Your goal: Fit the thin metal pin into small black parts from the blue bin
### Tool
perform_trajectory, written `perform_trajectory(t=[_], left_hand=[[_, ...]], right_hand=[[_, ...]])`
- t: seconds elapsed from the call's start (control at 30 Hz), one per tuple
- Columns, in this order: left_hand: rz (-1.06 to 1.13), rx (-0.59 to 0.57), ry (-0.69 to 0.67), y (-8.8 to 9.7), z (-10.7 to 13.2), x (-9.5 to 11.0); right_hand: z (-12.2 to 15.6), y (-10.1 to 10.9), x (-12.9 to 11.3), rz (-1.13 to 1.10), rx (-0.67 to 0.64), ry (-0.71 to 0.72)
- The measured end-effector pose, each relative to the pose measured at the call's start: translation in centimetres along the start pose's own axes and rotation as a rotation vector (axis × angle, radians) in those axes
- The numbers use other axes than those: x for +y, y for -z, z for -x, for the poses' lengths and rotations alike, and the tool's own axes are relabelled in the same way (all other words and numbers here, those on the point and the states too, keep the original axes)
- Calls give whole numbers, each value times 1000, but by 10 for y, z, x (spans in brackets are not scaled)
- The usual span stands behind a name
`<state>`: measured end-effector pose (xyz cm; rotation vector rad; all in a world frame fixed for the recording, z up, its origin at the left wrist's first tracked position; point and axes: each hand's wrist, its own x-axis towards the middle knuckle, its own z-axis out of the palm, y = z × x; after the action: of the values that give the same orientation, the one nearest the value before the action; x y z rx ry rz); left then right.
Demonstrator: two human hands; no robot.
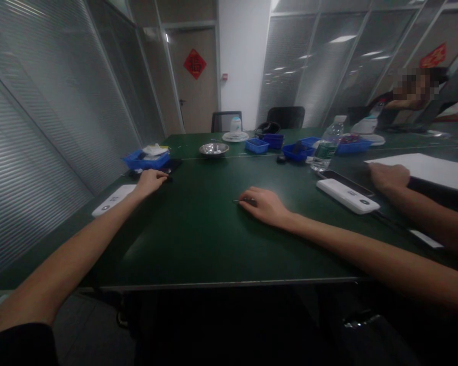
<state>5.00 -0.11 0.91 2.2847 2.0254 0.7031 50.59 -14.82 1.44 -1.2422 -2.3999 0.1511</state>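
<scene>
On the green table (pixel 198 244), my right hand (pixel 266 206) rests closed around a small tool with a dark handle (pixel 251 202). Its thin metal tip (pixel 235 201) points left; it looks like a small screwdriver, but the kind is not clear. Farther away on the left, my left hand (pixel 151 183) has its fingers pinched at a small dark item (pixel 169 179) that I cannot make out. A blue basket (pixel 147 161) with packets in it stands just behind that hand. Beside my left wrist lies a white power bank-like device (pixel 114 200).
A metal bowl (pixel 213 149), small blue baskets (pixel 257 146) and a water bottle (pixel 328 145) stand farther back. To the right lie a phone (pixel 345 183) and another white device (pixel 347 195). A co-worker's hand (pixel 390 175) touches white paper (pixel 435 170).
</scene>
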Motion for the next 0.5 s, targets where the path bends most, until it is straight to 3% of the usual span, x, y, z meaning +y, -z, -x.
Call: perform_trajectory(t=[0.27,0.5], left_hand=[[41,60,1,0,3,5],[111,2,-16,2,3,5]], right_hand=[[0,0,1,13,-12,5],[0,-1,3,10,-8,23]])
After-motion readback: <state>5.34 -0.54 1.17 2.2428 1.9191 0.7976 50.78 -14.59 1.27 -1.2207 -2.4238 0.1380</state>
